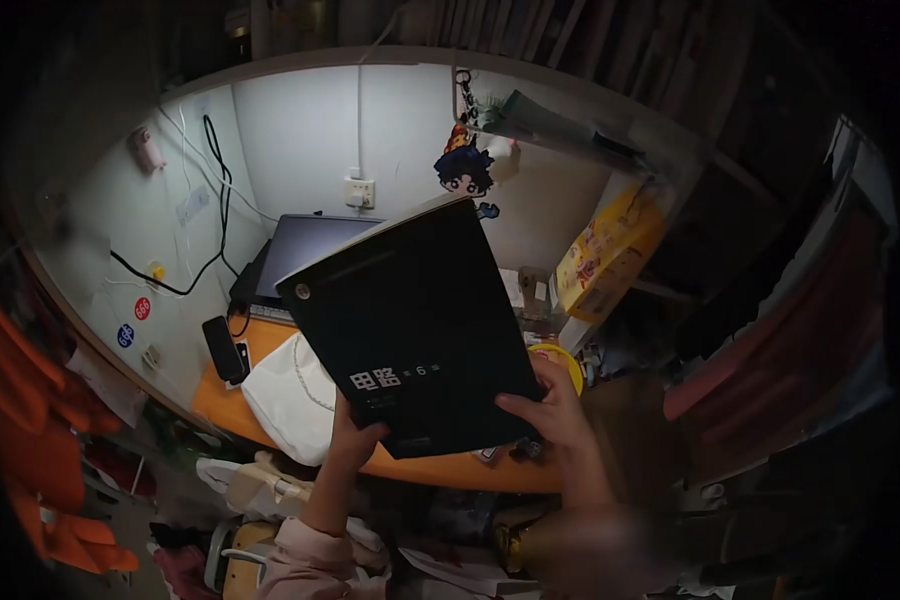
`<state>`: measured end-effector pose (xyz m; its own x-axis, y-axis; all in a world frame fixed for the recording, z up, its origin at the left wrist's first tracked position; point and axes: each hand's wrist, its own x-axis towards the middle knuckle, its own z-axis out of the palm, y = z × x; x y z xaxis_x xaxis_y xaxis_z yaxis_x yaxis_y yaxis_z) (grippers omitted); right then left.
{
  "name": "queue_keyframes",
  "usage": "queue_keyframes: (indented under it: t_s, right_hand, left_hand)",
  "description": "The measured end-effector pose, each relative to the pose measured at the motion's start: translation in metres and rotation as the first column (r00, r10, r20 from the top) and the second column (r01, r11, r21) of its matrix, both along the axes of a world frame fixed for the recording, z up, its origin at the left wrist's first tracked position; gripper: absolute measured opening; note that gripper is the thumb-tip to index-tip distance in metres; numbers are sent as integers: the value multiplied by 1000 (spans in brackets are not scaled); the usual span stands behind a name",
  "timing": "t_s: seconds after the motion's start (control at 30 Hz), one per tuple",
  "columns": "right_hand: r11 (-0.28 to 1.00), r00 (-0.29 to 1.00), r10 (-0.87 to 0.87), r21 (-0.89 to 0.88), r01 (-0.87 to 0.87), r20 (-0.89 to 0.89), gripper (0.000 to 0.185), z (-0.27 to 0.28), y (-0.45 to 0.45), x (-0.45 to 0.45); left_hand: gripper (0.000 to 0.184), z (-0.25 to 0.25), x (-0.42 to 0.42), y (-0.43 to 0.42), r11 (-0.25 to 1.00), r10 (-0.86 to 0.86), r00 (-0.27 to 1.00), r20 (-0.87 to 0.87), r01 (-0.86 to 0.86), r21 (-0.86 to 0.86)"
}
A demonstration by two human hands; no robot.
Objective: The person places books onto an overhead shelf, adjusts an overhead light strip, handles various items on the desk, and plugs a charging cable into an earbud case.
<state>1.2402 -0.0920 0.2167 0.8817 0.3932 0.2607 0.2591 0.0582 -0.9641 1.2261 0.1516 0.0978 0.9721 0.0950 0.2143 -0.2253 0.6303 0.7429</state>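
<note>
A large dark-covered book (420,310) with white Chinese characters near its lower edge is held up, tilted, above the desk. My left hand (355,437) grips its lower left corner, thumb on the cover and fingers hidden behind. At the lower right edge my right hand (550,405) holds it the same way, with the thumb pressed on the cover. Behind the book stands a laptop (315,250), partly covered by it. A white bag (288,400) lies on the desk just left of my left hand.
The orange desk (460,474) sits beneath a bookshelf. A black phone-like object (222,348) is at the desk's left. A yellow box (610,250) stands at the right, and a cartoon figure charm (464,170) hangs from above. A chair (245,570) is below, orange cloth (35,430) at left.
</note>
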Motion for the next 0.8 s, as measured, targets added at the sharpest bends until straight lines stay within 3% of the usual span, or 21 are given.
queue_keyframes:
  t_s: [0.03,0.07,0.1,0.13,0.17,0.23,0.3,0.33,0.37,0.4,0.47,0.53,0.6,0.7,0.73,0.8]
  right_hand:
    - [999,986,38,-38,-32,161,52,-4,-3,10]
    - [999,985,35,-33,-30,170,52,-4,-7,19]
    - [989,987,-1,-146,25,160,55,-2,-12,31]
    - [963,986,-41,-255,82,159,58,3,-17,40]
    - [864,921,-225,-371,340,320,57,9,-19,45]
    - [899,888,-232,-260,351,397,51,15,-38,77]
    - [928,857,-236,-156,338,457,44,34,-50,101]
    - [942,888,-305,-30,335,345,40,50,-54,108]
    - [936,908,-353,94,341,224,36,65,-57,116]
    - [938,907,-347,94,334,239,36,73,-56,121]
    - [954,907,-298,123,273,299,36,92,-52,135]
    - [966,905,-252,147,214,343,36,105,-47,146]
    - [973,901,-214,163,163,378,36,115,-45,155]
    - [979,892,-164,179,95,421,36,127,-46,165]
    - [981,887,-148,180,74,437,36,154,-67,188]
    - [982,872,-117,186,30,474,37,178,-70,210]
  left_hand:
    - [71,7,4,-6,1000,-3,1000,11,3,6]
    - [63,16,8,-12,985,128,991,-46,-121,120]
    - [56,30,12,-20,943,260,962,-81,-235,235]
    - [41,45,11,-29,874,360,924,129,-382,301]
    - [41,61,12,-36,874,354,924,145,-382,301]
    - [39,84,16,-47,841,251,928,274,-349,414]
    - [38,80,45,-59,616,146,791,594,-542,572]
    - [34,81,58,-63,543,15,618,786,-665,513]
    - [35,101,65,-78,560,28,491,871,-729,393]
    - [36,128,66,-93,574,45,346,937,-777,260]
    - [35,165,69,-107,506,-28,331,943,-809,299]
    - [37,189,85,-126,432,-129,120,984,-887,164]
    - [41,210,98,-142,331,-241,71,968,-932,151]
    - [46,237,133,-169,270,-206,68,976,-955,123]
    - [46,248,144,-172,274,-198,61,978,-955,115]
    - [56,272,168,-175,312,-143,231,962,-912,266]
